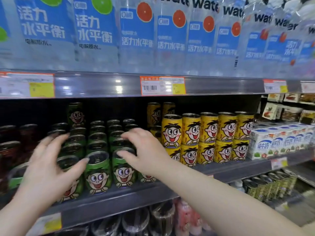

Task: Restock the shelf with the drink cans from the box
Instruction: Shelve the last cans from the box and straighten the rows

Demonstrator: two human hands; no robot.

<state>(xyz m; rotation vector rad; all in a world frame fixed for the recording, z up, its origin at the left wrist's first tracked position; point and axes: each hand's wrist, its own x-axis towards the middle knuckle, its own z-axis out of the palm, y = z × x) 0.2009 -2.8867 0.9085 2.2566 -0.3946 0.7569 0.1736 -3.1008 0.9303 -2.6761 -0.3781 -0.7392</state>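
Our left hand (51, 160) and right hand (144, 150) reach over the green cans (97, 174), fingers spread and gripping nothing; blur hides whether they touch. The cans stand in rows at the shelf's (119, 200) front edge, left of the yellow cans (208, 133). We see no box. We judge the cans stiff, smooth and weighty, best gripped round the side wall.

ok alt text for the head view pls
A left hand and a right hand reach over rows of green cartoon-face cans on a shop shelf, the left blurred. Yellow cans stand stacked two high to the right; water bottles fill the shelf above.
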